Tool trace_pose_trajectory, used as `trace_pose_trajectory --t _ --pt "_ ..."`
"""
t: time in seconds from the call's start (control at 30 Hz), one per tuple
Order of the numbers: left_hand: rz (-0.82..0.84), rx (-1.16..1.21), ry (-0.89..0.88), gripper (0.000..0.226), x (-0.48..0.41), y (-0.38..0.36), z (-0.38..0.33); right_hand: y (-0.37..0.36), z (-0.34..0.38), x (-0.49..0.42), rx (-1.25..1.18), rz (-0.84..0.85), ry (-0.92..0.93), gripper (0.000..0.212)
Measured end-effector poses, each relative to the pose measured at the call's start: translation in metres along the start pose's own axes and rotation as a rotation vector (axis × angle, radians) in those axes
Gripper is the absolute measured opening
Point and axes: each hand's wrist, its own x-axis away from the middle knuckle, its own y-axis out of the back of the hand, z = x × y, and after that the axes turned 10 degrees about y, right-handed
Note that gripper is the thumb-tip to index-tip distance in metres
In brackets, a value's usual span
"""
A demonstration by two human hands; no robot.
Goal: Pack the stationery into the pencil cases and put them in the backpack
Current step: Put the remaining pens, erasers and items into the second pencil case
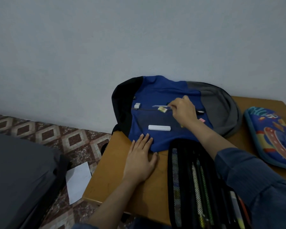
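Blue backpack (163, 90) lies flat on the wooden table (116, 176), far side against the wall, and serves as a tray for loose stationery. Right hand (183, 111) reaches over it to the far middle, with thumb and fingertips pinching the end of a clear pen (160, 106) (could be a slim ruler, it is blurred) and the other fingers curled in. The item is barely off the fabric, so this is likely a pick-up for the case. Just near of it sits a small yellowish eraser (162, 109). A small white eraser (137, 105) is further left and a long white eraser (159, 127) is nearer the middle. A pink item (202, 120) peeks out right of the wrist. Left hand (142, 159) lies flat on the table with fingers spread straight and tips on the backpack's near edge, holding nothing; it probably pins the bag so it doesn't slide. The open black pencil case (196, 179) lies near right, touching the backpack's near edge. Its mesh pockets already hold pens, and it is close to the picking hand for short drops. A printed blue pencil case (274, 138) sits far right on the table, apparently closed. White paper (78, 182) lies on the tiled floor (45, 134) to the left. Packing looks partway done, with nothing in the backpack yet.
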Motion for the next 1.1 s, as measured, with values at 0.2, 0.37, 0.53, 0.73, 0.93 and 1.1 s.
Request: trace_pose_trajectory --t 0.2,0.37,0.53,0.73,0.93,1.1 --pt "0.018 -0.03 0.004 0.055 0.001 0.001 -0.002 0.053 0.008 0.011 -0.212 -0.376 -0.038 0.016" --pt "0.004 -0.083 -0.039 0.071 0.006 0.002 -0.006 0.094 0.02 0.037 -0.363 -0.476 -0.161 0.011" --pt "0.032 -0.119 -0.126 0.078 0.013 0.009 -0.008 0.104 0.024 0.075 -0.563 -0.444 -0.314 0.005" --pt "0.237 -0.083 -0.042 0.057 0.004 0.04 -0.027 0.105 0.025 0.121 -0.75 -0.357 -0.481 0.024" --pt "0.062 0.057 -0.102 0.024 0.033 0.041 -0.058 0.092 0.023 0.153 -0.857 -0.267 -0.609 0.019" --pt "0.206 -0.077 -0.067 0.037 0.053 0.03 -0.074 0.087 0.026 0.165 -0.892 -0.217 -0.669 0.014"
